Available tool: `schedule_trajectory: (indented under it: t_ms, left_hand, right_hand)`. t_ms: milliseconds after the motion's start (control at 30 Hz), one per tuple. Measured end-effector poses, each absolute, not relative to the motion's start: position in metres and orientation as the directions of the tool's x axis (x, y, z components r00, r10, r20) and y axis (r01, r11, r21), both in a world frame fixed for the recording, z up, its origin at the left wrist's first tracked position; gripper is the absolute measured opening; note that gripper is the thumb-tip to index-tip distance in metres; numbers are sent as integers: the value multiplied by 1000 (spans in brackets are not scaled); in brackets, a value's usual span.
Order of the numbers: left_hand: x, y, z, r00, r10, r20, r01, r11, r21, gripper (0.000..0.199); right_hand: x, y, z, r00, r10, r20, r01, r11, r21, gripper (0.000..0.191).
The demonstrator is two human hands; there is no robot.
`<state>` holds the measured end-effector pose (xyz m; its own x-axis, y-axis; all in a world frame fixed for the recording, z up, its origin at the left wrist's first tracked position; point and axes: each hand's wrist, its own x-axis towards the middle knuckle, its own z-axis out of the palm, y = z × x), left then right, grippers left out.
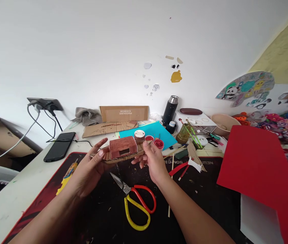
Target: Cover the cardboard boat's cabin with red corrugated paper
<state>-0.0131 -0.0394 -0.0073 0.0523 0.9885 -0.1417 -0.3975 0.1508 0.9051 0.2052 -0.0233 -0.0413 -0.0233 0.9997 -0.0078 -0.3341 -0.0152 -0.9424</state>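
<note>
Between my two hands, above the black mat, is a small cardboard model (123, 147): a reddish-brown painted, rounded body with a cut-out opening, on a flat corrugated base (126, 157). My left hand (93, 166) grips the base's left end, thumb on top and a finger raised behind. At the right end, my right hand (152, 159) pinches the base between thumb and fingers. Scissors (126, 188) with one red and one yellow handle lie open on the mat below. Just behind the model stand small paint pots (158, 144) with red paint inside.
Blue paper (168, 135) and cardboard pieces (103, 128) lie behind. A black flask (170, 110) stands near a jar of brushes (183, 134). Red sheet (258, 162) is at right, phone (59, 146) at left with a cable across it. A yellow-handled cutter (67, 176) lies beside my left forearm.
</note>
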Motion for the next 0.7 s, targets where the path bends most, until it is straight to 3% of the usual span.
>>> schedule_trajectory:
  t_ms: [267,500,700]
  left_hand:
    - [3,-34,-18,62,997,-40,-540,68,839,53]
    - [3,-25,-23,-39,999,10,-510,-29,860,59]
    - [-6,-17,-23,-115,993,38,-493,-90,865,59]
  right_hand:
    - [195,-26,-46,-144,990,6,-359,-46,-932,72]
    - [198,-26,-49,-222,975,-5,-288,-70,-955,68]
    - [215,-22,-41,-242,966,95,-149,59,-987,60]
